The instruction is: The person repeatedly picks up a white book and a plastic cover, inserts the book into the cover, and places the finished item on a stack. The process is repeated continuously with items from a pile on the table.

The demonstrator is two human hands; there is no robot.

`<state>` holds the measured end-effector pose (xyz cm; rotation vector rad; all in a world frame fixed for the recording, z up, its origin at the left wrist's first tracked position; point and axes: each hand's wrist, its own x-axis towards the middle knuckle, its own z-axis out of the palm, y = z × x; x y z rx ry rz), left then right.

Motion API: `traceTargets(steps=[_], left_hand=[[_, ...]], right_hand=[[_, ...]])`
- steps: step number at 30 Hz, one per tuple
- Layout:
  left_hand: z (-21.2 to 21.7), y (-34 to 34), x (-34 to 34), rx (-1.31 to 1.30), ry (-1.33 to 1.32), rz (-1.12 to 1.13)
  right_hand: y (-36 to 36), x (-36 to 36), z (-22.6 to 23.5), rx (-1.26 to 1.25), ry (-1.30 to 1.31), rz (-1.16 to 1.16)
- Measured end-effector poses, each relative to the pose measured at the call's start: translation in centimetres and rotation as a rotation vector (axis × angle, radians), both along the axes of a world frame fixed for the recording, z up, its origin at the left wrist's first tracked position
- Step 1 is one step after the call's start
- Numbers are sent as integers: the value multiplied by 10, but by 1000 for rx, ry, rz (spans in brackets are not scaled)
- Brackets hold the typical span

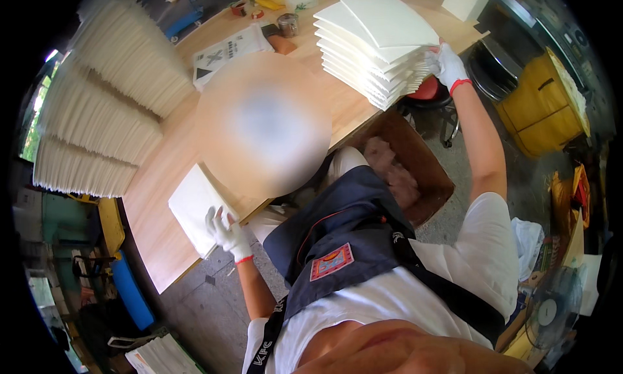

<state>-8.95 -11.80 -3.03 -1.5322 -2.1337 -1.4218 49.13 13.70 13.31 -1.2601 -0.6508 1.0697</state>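
1. At the table's far right corner, the right hand (448, 63), in a white glove with a red cuff, is gripping the side of a fanned stack of white square sheets (376, 46), seemingly steadying it.
2. Near the front edge, the left hand (227, 232), gloved alike, is resting with fingers spread on a smaller flat white stack (195, 211), seemingly pinning it down.
3. Both stacks are lying on the pale wooden table (162, 173); long ribbed rows of similar white sheets (97, 134) are standing along its left side.
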Motion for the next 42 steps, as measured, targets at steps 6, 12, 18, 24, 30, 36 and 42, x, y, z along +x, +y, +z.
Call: traceTargets(steps=[6,12,18,24,30,36,42], left_hand=[[2,43,30,-9,115,-223],[9,109,90,-607,241,-380],[23,134,103,-856,509,-369],[13,144,96,-875,394,-250],[-15,136,73,-529,199,-399],[0,141,69,-445,-42,-576],[2,141,68,-325,-85,-658]], right_hand=[[24,-18,15,125,-16,-173],[61,7,8,387,-791,238],[0,-56,45,190,-45,178],[-94,-93,-41,-155,138,553],[-142,-94,-178,-408,438,810],[-171,-125,-218,-283,811,627],[-185,-177,-175,-349,639,387]])
